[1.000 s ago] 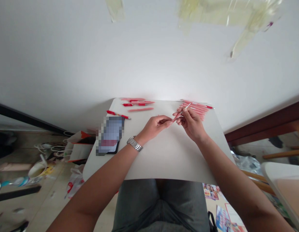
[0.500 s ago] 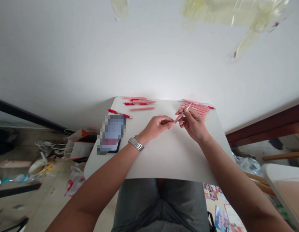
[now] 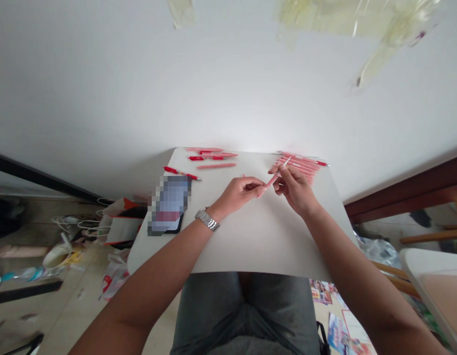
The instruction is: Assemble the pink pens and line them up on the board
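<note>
My left hand (image 3: 245, 192) pinches the lower end of a slim pink pen (image 3: 272, 180) above the middle of the white table. Closed around its upper part, the fingers of my right hand (image 3: 295, 186) hold a thin white piece (image 3: 286, 162), perhaps a refill, which sticks out past the thumb. Whether this piece sits inside the pen is hidden by the fingers. Just behind my right hand lies a row of several pink pens (image 3: 304, 165), partly covered by it. A silver watch (image 3: 208, 219) is on my left wrist.
More pink pens (image 3: 216, 166) and red pens (image 3: 213, 158) lie at the table's back left. A red pen (image 3: 182, 173) rests above a phone (image 3: 172, 202) on the left. A wall stands behind the table (image 3: 258, 246). Bags (image 3: 124, 222) are on the floor at left.
Less of the white piece shows beyond my right thumb, and its tip has shifted slightly left. Both hands keep nearly the same place and grip.
</note>
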A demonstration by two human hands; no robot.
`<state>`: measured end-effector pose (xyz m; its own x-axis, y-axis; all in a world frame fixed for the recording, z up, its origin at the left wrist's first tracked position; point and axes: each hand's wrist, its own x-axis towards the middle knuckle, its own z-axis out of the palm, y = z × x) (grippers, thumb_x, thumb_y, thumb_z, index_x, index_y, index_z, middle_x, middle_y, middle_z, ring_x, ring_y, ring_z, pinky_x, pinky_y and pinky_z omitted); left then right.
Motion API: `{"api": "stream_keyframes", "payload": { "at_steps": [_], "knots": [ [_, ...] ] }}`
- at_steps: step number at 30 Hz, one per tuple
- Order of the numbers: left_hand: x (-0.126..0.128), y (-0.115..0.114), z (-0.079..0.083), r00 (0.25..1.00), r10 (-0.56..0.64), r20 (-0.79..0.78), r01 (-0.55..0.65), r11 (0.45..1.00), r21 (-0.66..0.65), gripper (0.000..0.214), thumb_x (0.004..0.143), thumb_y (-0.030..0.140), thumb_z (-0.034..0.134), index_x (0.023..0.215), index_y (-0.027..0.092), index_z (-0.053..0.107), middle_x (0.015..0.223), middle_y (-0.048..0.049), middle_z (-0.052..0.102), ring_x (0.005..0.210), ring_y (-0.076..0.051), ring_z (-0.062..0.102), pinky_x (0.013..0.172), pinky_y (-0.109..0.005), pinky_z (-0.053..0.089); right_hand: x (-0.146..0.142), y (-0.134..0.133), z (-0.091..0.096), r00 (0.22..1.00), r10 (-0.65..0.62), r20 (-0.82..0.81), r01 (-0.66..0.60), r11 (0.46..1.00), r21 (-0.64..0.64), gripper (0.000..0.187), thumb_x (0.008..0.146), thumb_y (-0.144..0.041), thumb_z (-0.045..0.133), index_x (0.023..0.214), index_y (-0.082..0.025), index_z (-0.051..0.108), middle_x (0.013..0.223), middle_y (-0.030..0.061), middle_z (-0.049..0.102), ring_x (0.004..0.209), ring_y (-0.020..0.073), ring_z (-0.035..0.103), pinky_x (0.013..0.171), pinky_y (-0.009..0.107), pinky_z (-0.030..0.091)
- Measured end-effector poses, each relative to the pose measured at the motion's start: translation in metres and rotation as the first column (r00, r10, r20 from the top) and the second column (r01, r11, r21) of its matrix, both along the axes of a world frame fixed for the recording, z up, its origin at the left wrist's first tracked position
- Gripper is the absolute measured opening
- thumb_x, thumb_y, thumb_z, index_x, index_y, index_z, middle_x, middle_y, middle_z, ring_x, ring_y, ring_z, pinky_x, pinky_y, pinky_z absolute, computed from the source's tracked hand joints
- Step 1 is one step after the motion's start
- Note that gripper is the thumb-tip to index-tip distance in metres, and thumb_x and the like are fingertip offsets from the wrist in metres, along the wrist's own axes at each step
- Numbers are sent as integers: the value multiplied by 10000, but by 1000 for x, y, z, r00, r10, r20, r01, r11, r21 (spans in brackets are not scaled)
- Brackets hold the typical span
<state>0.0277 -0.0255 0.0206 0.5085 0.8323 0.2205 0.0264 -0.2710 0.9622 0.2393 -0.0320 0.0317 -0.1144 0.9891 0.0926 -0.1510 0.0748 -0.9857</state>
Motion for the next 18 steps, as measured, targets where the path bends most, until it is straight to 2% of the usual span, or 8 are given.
{"api": "stream_keyframes", "payload": {
  "at_steps": [3,8,13,18],
  "knots": [
    [0,0,1,1000,12,-4,-11,1000,5,352,965,475,706,1019,137,791,846,-51,702,769,-148,611,720,-274,485,0,1,-1,999,-9,-31,9,1000,10,406,933,-639,725,988,-237,757,1020,40,737,601,88,572,494,247,458],
    [0,2,-2,1000,31,-3,-31,1000,-3,357,954,470,723,1047,134,800,842,-54,722,764,-150,631,719,-274,505,1,-1,3,994,73,-79,-75,997,-17,402,937,-636,725,1029,-244,721,1132,60,782,669,109,678,564,248,550],
    [0,4,-9,996,86,-7,-86,996,40,358,947,479,737,1077,153,808,957,-87,785,849,-178,703,779,-288,551,3,-2,3,991,118,-60,-119,993,-13,411,935,-638,729,1072,-252,692,1121,59,801,740,132,743,654,261,614],
    [1,3,-8,986,160,-48,-150,975,162,308,970,455,719,1093,186,804,1076,-100,793,959,-201,736,842,-303,574,0,-4,4,995,98,34,-101,990,100,376,977,-606,693,1035,-235,702,1043,63,795,749,148,745,690,303,638]
  ]
}}
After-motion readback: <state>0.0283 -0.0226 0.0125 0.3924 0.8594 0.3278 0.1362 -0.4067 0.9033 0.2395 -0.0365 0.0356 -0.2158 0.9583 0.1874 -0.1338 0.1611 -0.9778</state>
